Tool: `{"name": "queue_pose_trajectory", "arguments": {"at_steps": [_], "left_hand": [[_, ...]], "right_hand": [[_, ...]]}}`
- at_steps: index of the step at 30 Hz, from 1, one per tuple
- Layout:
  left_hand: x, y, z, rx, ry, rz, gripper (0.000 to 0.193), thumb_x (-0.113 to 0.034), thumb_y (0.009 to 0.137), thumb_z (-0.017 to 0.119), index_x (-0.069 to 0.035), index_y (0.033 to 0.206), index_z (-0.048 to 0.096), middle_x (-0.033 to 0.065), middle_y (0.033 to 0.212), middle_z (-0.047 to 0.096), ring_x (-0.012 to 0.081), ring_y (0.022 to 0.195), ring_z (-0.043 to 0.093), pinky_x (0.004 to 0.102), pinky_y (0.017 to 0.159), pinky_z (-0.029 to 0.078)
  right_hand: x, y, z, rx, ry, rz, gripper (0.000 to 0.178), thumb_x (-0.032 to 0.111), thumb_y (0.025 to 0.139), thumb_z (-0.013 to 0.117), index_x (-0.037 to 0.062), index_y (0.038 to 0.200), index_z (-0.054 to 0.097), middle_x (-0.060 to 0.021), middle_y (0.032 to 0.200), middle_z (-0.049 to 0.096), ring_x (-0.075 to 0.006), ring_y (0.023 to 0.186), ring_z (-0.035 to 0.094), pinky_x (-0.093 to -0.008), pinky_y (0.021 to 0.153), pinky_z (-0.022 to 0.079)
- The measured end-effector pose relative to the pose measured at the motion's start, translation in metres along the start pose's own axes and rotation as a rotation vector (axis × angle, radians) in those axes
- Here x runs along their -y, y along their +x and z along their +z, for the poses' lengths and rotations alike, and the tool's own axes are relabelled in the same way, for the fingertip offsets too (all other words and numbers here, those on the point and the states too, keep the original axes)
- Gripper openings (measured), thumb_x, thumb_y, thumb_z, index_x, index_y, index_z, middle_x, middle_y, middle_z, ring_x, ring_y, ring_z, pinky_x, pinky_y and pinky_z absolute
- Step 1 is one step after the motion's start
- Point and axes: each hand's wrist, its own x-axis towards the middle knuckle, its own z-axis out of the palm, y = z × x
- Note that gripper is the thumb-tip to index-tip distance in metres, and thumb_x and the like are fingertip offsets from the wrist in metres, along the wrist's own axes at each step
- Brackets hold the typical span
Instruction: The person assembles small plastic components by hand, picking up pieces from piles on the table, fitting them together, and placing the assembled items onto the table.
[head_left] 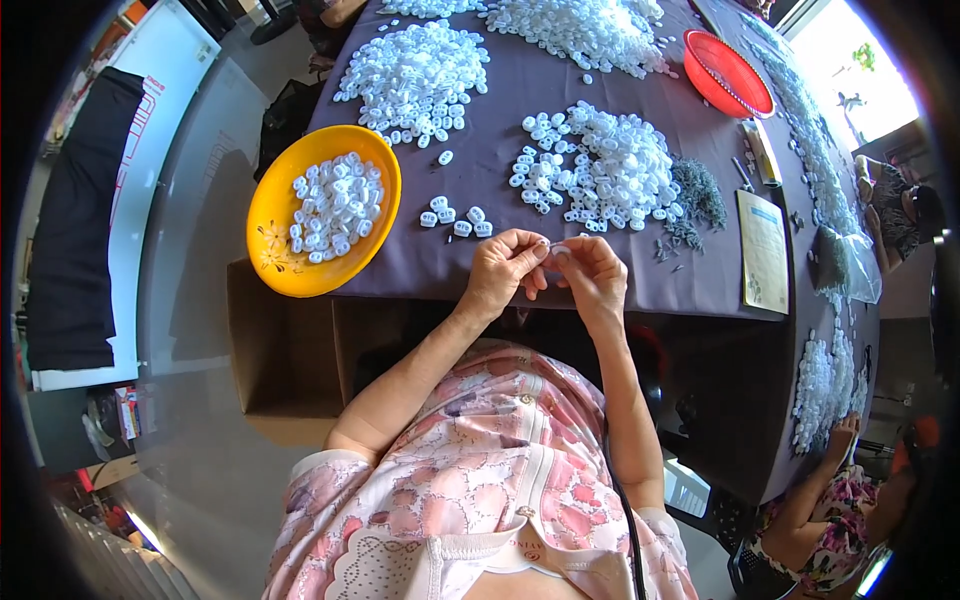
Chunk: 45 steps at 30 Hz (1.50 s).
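Just off the table's near edge, my left hand (502,268) and my right hand (596,272) meet fingertip to fingertip. Both are closed in a pinch around a small white plastic piece (557,249); the fingers cover most of it. Beyond them lies a heap of similar white oval pieces (625,165), and beside that a pile of tiny dark grey-green parts (701,190). A few white pieces (456,220) are scattered left of my hands. Farther left, a yellow bowl (268,215) holds many more of them.
Larger white heaps (420,75) cover the far side of the dark tablecloth (445,265). A red basket (715,78) and a paper booklet (763,252) sit to the right. An open cardboard box (285,350) stands below the bowl. Other people (835,500) sit along the right side.
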Motion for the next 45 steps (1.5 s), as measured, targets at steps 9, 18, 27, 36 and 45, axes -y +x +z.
{"name": "queue_pose_trajectory", "arguments": {"at_steps": [9, 18, 27, 36, 45], "left_hand": [[0.000, -0.001, -0.001, 0.000, -0.041, -0.011, 0.015, -0.013, 0.091, 0.060, 0.001, 0.096, 0.060, 0.0071, 0.075, 0.063, 0.0096, 0.052, 0.058, 0.0209, 0.042, 0.046], [-0.001, 0.000, 0.001, -0.024, -0.026, -0.022, 0.015, -0.014, 0.091, 0.059, 0.001, 0.095, 0.060, 0.0065, 0.072, 0.063, 0.0100, 0.050, 0.057, 0.0212, 0.040, 0.044], [-0.001, -0.001, 0.003, -0.035, 0.004, 0.020, 0.014, -0.014, 0.092, 0.058, 0.000, 0.092, 0.059, 0.0039, 0.069, 0.060, 0.0085, 0.048, 0.054, 0.0209, 0.040, 0.042], [-0.004, 0.000, 0.004, -0.046, 0.027, 0.012, 0.013, -0.014, 0.092, 0.057, -0.001, 0.090, 0.058, 0.0035, 0.067, 0.060, 0.0081, 0.048, 0.054, 0.0202, 0.038, 0.041], [-0.002, 0.001, 0.004, -0.049, 0.043, 0.009, 0.013, -0.013, 0.092, 0.057, -0.001, 0.088, 0.058, 0.0037, 0.066, 0.059, 0.0080, 0.046, 0.053, 0.0201, 0.037, 0.039]], "right_hand": [[0.018, -0.011, -0.003, 0.007, -0.864, -0.435, 0.014, -0.004, 0.069, 0.058, 0.0045, 0.081, 0.057, -0.0131, 0.078, 0.054, -0.0336, 0.070, 0.058, -0.0409, 0.060, 0.048], [0.005, -0.001, 0.009, -0.195, 0.438, 0.103, 0.015, 0.003, 0.086, 0.063, 0.0008, 0.101, 0.065, -0.0045, 0.086, 0.067, -0.0119, 0.074, 0.065, -0.0221, 0.061, 0.053], [-0.001, 0.001, 0.015, -0.160, 0.385, 0.057, 0.015, 0.004, 0.086, 0.064, 0.0016, 0.101, 0.065, -0.0047, 0.087, 0.068, -0.0108, 0.075, 0.065, -0.0200, 0.060, 0.053], [-0.003, 0.000, 0.016, -0.149, 0.372, 0.010, 0.014, 0.001, 0.086, 0.063, 0.0006, 0.100, 0.065, -0.0035, 0.087, 0.067, -0.0080, 0.074, 0.063, -0.0205, 0.061, 0.053], [-0.003, 0.000, 0.015, -0.148, 0.368, 0.012, 0.013, 0.002, 0.086, 0.063, 0.0010, 0.099, 0.066, -0.0034, 0.087, 0.067, -0.0081, 0.073, 0.063, -0.0202, 0.061, 0.053]]}}
